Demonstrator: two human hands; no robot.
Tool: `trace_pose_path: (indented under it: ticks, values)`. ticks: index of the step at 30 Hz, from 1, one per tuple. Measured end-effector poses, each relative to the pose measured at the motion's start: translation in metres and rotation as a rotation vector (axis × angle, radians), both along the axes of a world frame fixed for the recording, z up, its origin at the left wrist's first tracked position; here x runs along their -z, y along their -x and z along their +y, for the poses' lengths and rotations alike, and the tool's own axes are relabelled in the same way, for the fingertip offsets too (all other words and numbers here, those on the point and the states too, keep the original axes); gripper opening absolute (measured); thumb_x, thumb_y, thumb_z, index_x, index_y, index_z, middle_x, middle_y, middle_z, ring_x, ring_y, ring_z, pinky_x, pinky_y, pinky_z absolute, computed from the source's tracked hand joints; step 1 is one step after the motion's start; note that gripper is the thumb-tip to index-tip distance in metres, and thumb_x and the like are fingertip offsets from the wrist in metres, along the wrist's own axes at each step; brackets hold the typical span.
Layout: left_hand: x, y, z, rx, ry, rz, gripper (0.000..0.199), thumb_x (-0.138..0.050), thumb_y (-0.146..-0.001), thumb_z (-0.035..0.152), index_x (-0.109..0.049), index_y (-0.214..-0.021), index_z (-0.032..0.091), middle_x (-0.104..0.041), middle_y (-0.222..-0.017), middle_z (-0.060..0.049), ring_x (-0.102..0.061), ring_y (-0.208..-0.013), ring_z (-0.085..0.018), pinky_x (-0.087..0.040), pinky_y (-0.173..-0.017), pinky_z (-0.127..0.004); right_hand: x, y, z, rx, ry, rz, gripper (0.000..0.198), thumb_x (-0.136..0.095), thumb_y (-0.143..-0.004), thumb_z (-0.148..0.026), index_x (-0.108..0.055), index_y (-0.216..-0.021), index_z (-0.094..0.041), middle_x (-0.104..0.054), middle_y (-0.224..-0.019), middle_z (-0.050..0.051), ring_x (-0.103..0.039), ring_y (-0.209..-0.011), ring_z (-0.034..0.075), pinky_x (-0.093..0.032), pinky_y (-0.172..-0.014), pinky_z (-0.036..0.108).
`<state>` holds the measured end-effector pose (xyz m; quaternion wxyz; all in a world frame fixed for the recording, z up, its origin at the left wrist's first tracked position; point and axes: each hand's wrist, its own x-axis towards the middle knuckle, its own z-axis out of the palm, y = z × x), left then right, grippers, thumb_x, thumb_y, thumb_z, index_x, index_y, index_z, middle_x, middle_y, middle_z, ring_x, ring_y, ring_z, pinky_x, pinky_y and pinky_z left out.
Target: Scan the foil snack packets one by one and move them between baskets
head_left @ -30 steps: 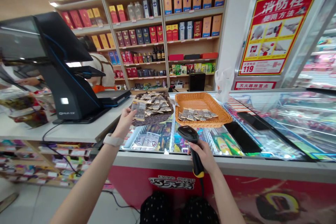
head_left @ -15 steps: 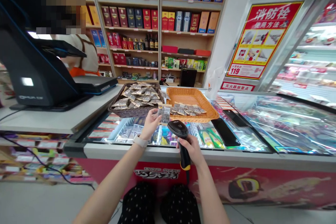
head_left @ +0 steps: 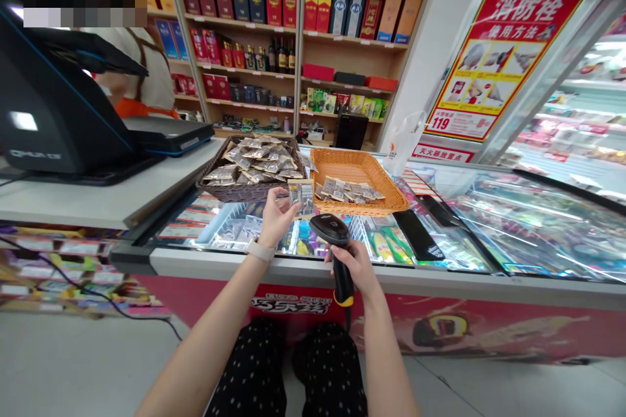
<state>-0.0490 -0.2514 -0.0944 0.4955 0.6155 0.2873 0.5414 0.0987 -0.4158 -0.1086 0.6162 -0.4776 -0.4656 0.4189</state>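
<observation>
Between the thumb and fingers of my left hand (head_left: pixel 278 216) is a small flat packet (head_left: pixel 302 198), held upright by its left edge. My right hand (head_left: pixel 356 263) wraps round the handle of a black and yellow barcode scanner (head_left: pixel 330 229), whose head is just below and right of the packet. Behind my left hand, a dark brown wicker basket (head_left: pixel 239 193) is heaped with similar packets. To its right stands a light orange wicker basket (head_left: pixel 391 203) with several packets (head_left: pixel 348 190) lying in its front left part.
Both baskets stand on a glass-topped freezer (head_left: pixel 195 260). Two black phone-like slabs (head_left: pixel 418 234) lie on its glass, with a white plastic bag (head_left: pixel 403 146) behind. A checkout scale (head_left: pixel 63 104) occupies the left counter (head_left: pixel 117 193). Beyond it is another person (head_left: pixel 141 78).
The view has tilted down and shifted slightly. The packet now faces me more squarely, still in my left hand. The scanner remains in my right hand, close to the packet.
</observation>
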Motion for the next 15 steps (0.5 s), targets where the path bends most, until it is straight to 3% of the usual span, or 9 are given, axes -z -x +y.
trace_pose_path:
  ticks: [8,15]
  values:
    - [0.0015,0.0011,0.0008,-0.019,-0.041,0.022,0.050,-0.076,-0.073,0.039,-0.039,-0.102,0.023,-0.056,-0.069,0.006,-0.066,-0.067,-0.015,-0.050,-0.063,-0.024,0.0016,-0.0022,-0.0002,-0.034,-0.004,-0.014,0.041,-0.077,-0.078,-0.056,-0.070,-0.074,-0.016,-0.069,-0.064,0.003,-0.062,-0.045,0.014,-0.053,-0.044,0.024]
    - [0.0036,0.0002,0.0020,-0.017,0.002,0.003,0.056,-0.079,-0.069,0.043,-0.038,-0.103,0.024,-0.065,-0.088,-0.001,-0.070,-0.075,-0.018,-0.055,-0.066,-0.028,0.0003,-0.0013,-0.0006,-0.028,-0.009,-0.008,0.039,-0.078,-0.077,-0.055,-0.071,-0.077,-0.016,-0.071,-0.065,0.003,-0.061,-0.046,0.014,-0.055,-0.045,0.025]
